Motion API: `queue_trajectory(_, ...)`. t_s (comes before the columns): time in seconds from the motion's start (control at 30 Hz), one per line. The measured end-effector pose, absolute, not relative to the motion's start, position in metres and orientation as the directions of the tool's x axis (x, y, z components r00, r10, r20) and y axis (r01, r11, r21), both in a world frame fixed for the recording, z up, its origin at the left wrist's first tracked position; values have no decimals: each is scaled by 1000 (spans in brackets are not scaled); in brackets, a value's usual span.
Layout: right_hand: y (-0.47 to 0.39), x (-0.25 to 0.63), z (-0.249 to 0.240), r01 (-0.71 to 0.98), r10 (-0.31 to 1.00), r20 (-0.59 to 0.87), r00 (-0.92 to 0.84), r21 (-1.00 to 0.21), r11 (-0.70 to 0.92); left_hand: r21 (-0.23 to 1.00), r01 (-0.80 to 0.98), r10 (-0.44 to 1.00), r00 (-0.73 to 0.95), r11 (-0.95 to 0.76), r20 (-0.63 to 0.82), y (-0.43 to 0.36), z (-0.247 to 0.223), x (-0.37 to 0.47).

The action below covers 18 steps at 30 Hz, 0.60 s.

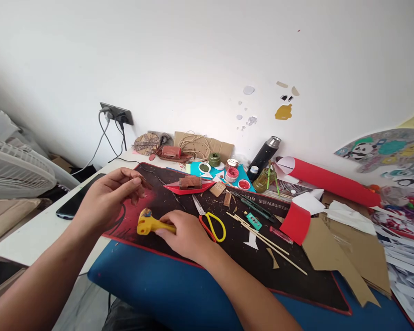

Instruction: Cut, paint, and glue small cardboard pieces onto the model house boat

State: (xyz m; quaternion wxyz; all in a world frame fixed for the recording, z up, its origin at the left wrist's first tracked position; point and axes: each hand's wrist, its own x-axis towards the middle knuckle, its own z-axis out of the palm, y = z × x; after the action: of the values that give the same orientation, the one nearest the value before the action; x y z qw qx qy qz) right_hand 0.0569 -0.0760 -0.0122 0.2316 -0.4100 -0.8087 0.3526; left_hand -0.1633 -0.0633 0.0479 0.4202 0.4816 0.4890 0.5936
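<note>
My left hand [115, 191] is raised over the left part of the dark mat, finger and thumb pinching a small brown piece [145, 183], probably cardboard. Below and right of it, my right hand [184, 232] is closed round the handle of a yellow glue gun [148, 224], its head toward the left. Beyond both hands sits a small red model boat [172, 187] with a brown curved cover [190, 182]. Scissors [212, 225] with orange and yellow handles lie just right of my right hand, blades pointing away.
Paint pots [232, 174], a black thermos [265, 154] and a second model boat [171, 152] stand near the wall. Thin sticks [267, 243], a green lighter [253, 220], a cutter knife [257, 209] and cardboard [324, 243] lie rightward. A phone [81, 195] lies left; cords run from the socket [116, 113].
</note>
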Motion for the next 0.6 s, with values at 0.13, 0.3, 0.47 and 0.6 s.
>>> queue_trajectory(0.13,-72,72,-20,114,877,-34,-479,-993,23,978,-87,949,-272,-191,161,-62,58,-164)
queue_trajectory(0.3,-61,90,-21,-364,917,-132,-376,-889,-278,934,-220,891,-421,-283,171,-45,60,-159)
queue_trajectory(0.47,-57,101,-17,-591,918,-160,-364,-721,-360,909,-335,901,-424,-250,91,-16,46,-149)
queue_trajectory(0.6,-57,110,-20,-602,913,-134,-386,-713,-359,920,-327,938,-332,-213,99,-5,33,-135)
